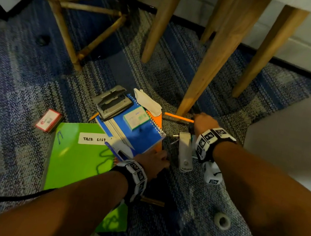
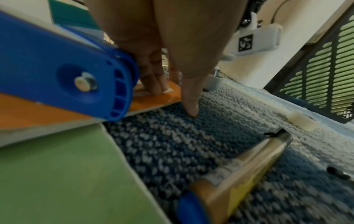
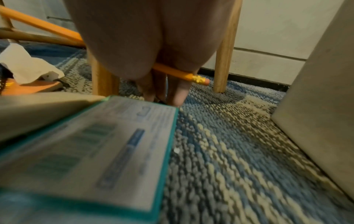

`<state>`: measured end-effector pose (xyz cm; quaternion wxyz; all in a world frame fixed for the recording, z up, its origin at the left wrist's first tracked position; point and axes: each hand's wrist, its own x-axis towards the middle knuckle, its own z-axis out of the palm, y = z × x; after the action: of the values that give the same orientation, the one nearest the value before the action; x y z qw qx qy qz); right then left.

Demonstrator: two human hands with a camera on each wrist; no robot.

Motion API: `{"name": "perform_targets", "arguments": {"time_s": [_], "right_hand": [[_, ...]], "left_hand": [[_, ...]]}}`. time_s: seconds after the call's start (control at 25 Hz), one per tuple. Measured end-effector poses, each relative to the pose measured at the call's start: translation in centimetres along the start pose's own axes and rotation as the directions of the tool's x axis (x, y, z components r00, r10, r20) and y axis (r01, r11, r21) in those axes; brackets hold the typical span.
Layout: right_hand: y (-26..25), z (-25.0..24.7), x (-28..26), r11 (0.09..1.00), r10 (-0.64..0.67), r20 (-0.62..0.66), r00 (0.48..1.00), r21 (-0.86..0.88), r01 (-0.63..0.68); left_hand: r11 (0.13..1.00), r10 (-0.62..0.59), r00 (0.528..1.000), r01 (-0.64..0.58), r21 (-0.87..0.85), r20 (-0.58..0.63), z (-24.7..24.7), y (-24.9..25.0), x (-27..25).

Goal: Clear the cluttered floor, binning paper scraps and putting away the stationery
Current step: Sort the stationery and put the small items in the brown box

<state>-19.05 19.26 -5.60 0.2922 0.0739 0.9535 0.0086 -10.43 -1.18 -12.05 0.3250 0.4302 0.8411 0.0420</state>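
Covering the floor: carpet (image 1: 24,82), blue and grey weave, with wooden legs (image 1: 209,65) standing at 12 o'clock.
Folder (image 1: 72,158): green, flat at 8 o'clock, labelled "TASK LIST".
Notebook (image 1: 139,137): blue spiral-bound on an orange one, at centre, overlapping the folder's far corner.
Punch (image 1: 112,103): grey metal, on the notebook's 11 o'clock corner.
Paper scrap (image 1: 149,100): white, crumpled, on the notebook's 12 o'clock edge.
Box (image 1: 136,118): small, teal-edged, on the notebook cover.
Left hand (image 1: 152,161): at the notebooks' near corner; fingers (image 2: 153,78) press straight down on the orange cover, one fingertip on the carpet, nothing clasped.
Right hand (image 1: 204,121): at 2 o'clock by a leg, fingers (image 3: 178,92) curled around the pencil.
Pencil (image 1: 179,117): orange, held level just above the carpet, eraser end (image 3: 201,79) poking past the fingers.
Tape roll (image 1: 222,220): white, on the carpet at 4 o'clock.
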Motion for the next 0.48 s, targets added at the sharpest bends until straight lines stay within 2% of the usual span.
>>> {"name": "perform_targets", "arguments": {"time_s": [0.16,0.28,0.36,0.4,0.48], "right_hand": [[3.0,1.8,-0.3,0.975,0.201,-0.035,0.979,0.098,-0.197],[4.9,3.3,-0.4,0.930,0.267,-0.029,0.963,0.270,-0.250],[5.4,4.0,-0.6,0.895,0.289,-0.052,0.956,0.369,-0.251],[5.4,4.2,-0.7,0.881,0.298,-0.040,0.954,0.397,-0.259],[5.5,4.0,-1.5,0.874,0.318,0.015,0.948,0.383,-0.299]], "left_hand": [[0.999,0.048,0.995,-0.050,0.019,0.082,-1.0,0.1,0.1],[0.998,0.061,0.994,-0.061,0.000,0.088,-2.2,0.5,-0.6],[0.985,0.146,0.987,-0.152,-0.088,-0.066,-3.1,0.9,-1.7],[0.975,0.114,0.978,-0.145,-0.171,-0.177,-4.0,0.9,-2.8],[0.955,-0.096,0.943,-0.003,-0.296,-0.319,-6.2,0.0,-5.0]]}}
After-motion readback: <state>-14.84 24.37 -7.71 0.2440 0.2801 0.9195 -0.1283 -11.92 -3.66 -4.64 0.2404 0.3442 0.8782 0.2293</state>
